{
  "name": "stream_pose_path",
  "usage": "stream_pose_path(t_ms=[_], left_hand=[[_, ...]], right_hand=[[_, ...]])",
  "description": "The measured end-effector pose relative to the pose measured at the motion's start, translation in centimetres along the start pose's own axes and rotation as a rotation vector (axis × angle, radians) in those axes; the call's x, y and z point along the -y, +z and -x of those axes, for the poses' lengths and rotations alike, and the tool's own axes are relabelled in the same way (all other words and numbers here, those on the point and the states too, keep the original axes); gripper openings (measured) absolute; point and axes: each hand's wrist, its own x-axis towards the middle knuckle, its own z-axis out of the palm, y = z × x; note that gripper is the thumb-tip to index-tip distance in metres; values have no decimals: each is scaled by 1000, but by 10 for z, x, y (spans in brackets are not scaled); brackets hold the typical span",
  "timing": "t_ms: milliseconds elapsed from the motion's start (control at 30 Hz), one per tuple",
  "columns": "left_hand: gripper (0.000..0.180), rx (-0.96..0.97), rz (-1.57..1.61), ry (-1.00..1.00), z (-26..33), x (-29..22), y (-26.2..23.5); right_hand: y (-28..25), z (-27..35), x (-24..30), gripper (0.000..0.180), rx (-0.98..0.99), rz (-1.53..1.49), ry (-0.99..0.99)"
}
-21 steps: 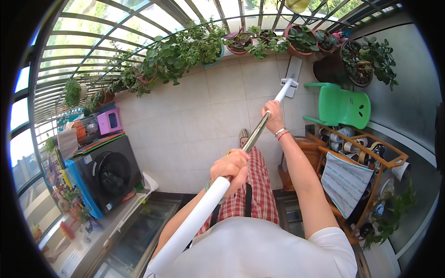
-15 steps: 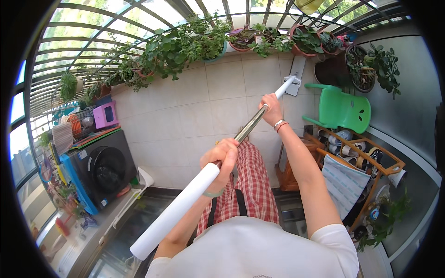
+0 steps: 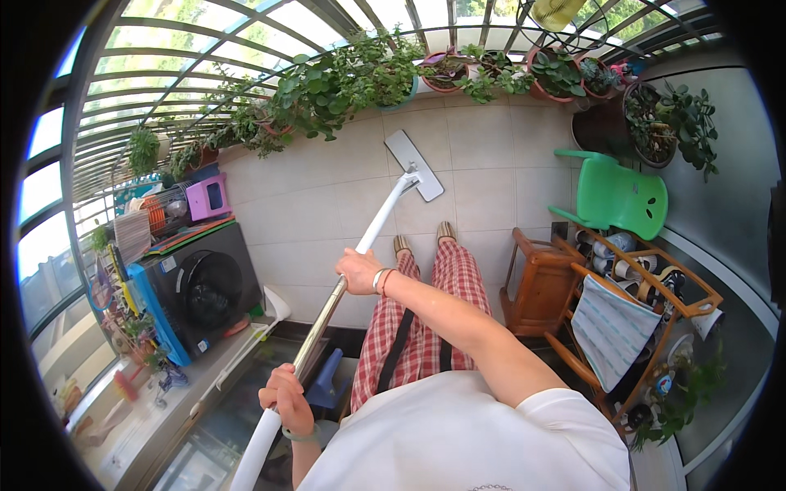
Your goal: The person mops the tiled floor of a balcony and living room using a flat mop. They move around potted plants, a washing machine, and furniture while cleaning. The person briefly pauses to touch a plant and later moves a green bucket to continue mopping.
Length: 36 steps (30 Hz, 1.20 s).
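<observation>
Flat mop slants from 7 o'clock up to 12; its rectangular grey mop head looks flat on the tiled floor, near the potted plants spanning 11 to 1. Our right hand is near centre, toward 8, fingers wrapped round the pole where white meets metallic. Our left hand, at 7, curls its fingers round the pole just above the white lower grip; how tightly, we cannot tell. Handling, we judge: light, long, stiff, likely swivelling at the head joint; bare metal may slip if wet. Best hold: both hands, spaced apart. Green chair around 2–3, dark washing machine around 8–9.
</observation>
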Motion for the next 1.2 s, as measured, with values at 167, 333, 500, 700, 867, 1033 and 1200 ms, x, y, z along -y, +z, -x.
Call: stream_pose_path(t_ms=[167,333,500,700,867,1033,1200], left_hand=[[20,260,213,64,-46,16,58],[16,463,352,68,-83,37,148],[17,942,407,253,-154,16,194],[40,1323,42,149,-229,-19,221],[24,1333,8,-201,-268,-25,283],[24,1018,362,-299,-286,-31,374],[26,717,530,-377,-307,-41,439]], right_hand=[[-53,46,-59,6,-334,110,102],[-122,91,-141,12,-602,86,200],[-176,106,-156,17,-827,114,213],[-209,106,-153,19,-873,39,253],[-223,114,-158,14,-824,4,267],[-238,130,-164,15,-626,-24,229],[-269,154,-176,34,-498,47,169]])
